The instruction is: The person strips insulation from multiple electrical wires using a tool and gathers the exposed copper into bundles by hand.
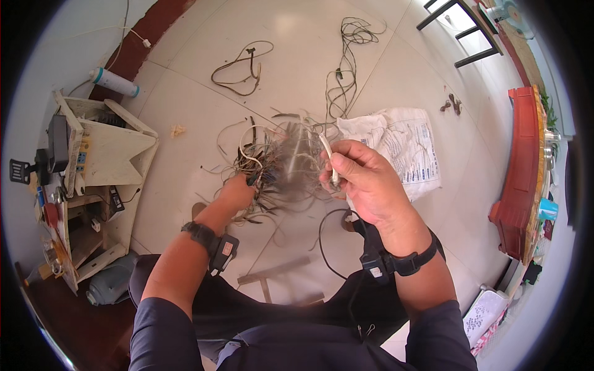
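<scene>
A tangled pile of cable and wire scraps [264, 160] lies on the tiled floor before me, its middle hazy in the picture. My right hand [364, 178] pinches a short piece of white cable [327, 150] between thumb and fingers, just right of the pile. At the pile's left side, my left hand [239, 191] has its fingers curled beside a small dark item that I cannot make out; whether it grips that item is unclear. Under and beyond my right hand lies a white woven sack [408, 143] with printing on it.
Looped cables [236, 88] and a long dark green wire bundle [341, 79] lie farther off on the floor. A wooden shelf unit [116, 153] stands at left, a red-brown wooden cabinet [515, 176] at right. A black-legged stool [473, 35] is at upper right.
</scene>
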A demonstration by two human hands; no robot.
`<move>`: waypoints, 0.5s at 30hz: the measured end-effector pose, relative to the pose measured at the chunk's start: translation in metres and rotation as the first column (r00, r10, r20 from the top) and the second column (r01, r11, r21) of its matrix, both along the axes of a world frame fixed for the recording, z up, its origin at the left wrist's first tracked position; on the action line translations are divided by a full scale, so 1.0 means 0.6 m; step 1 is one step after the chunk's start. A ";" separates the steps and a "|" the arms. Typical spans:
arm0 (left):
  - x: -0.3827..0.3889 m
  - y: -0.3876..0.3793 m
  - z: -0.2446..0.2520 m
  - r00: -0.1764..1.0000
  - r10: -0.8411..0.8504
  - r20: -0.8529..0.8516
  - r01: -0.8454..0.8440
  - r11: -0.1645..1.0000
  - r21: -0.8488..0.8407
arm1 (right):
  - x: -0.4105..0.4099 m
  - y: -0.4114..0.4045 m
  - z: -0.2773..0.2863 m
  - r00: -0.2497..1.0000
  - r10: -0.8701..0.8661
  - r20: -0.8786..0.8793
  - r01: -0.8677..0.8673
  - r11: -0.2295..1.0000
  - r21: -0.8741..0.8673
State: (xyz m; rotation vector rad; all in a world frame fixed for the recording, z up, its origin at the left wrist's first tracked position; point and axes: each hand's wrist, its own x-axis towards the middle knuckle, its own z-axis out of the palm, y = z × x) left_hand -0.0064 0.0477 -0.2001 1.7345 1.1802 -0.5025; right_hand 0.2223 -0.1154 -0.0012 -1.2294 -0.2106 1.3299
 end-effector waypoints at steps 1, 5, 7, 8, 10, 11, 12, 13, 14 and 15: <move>-0.001 -0.003 -0.010 1.000 -0.005 0.001 0.005 1.000 -0.007 | 0.000 0.000 0.000 0.999 -0.022 -0.038 0.022 1.000 -0.005; 0.003 -0.008 -0.009 0.994 -0.104 -0.027 0.106 0.991 0.079 | -0.001 -0.003 -0.010 0.993 -0.030 -0.117 0.034 0.999 0.031; 0.010 -0.005 0.022 0.978 -0.203 -0.047 0.208 0.955 0.211 | -0.006 0.003 -0.006 0.993 -0.032 -0.115 0.034 0.999 0.017; 0.013 0.000 0.041 0.976 -0.158 0.151 0.112 0.955 0.273 | -0.010 0.008 -0.005 0.992 -0.029 -0.120 0.032 0.999 0.026; 0.052 -0.002 0.130 0.903 0.000 0.429 -0.053 0.992 0.111 | -0.013 0.008 -0.008 0.994 -0.053 -0.099 0.057 0.998 0.030; 0.081 -0.009 0.198 0.868 0.133 0.479 -0.097 0.990 -0.099 | -0.011 0.005 -0.010 0.994 -0.059 -0.095 0.063 0.998 0.030; 0.086 -0.016 0.239 0.839 0.046 0.542 -0.025 0.999 -0.046 | -0.013 0.007 -0.009 0.995 -0.058 -0.085 0.060 0.998 0.026; 0.089 -0.028 0.266 0.800 -0.038 0.599 0.043 0.999 0.005 | -0.015 0.006 -0.011 0.996 -0.057 -0.071 0.058 0.998 0.016; 0.092 -0.042 0.290 0.801 -0.041 0.597 0.043 0.999 0.011 | -0.018 0.007 -0.011 0.996 -0.056 -0.075 0.058 0.998 0.021; 0.093 -0.055 0.315 0.748 -0.265 0.608 0.110 0.954 0.281 | -0.021 0.009 -0.009 0.997 -0.054 -0.057 0.056 0.998 0.039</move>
